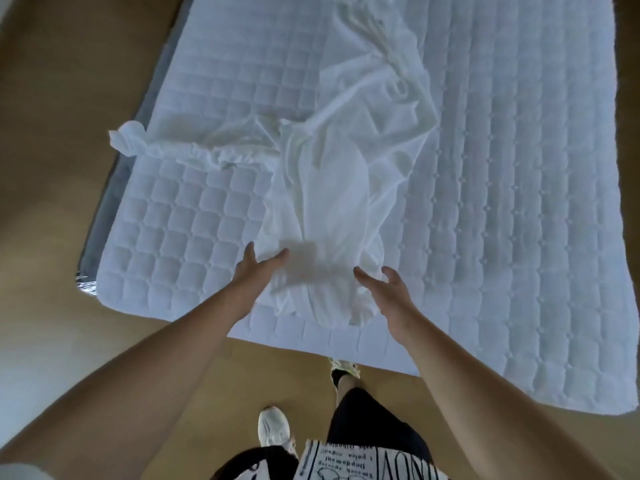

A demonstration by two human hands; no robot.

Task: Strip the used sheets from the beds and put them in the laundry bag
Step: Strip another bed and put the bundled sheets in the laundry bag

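Observation:
A crumpled white sheet [332, 188] lies bunched in a long heap down the middle of the quilted white mattress [512, 209], with one end trailing off the left edge. My left hand [256, 271] reaches to the near end of the heap with spread fingers, its fingertips at the fabric. My right hand [388, 289] is on the other side of the same end, fingers straight and apart, close to the cloth. Neither hand grips the sheet. No laundry bag is in view.
The mattress sits low on a brown floor [69, 168], with a grey side and a bit of clear plastic at its near left corner [85, 282]. My feet in white shoes [273, 427] stand at the near edge of the bed.

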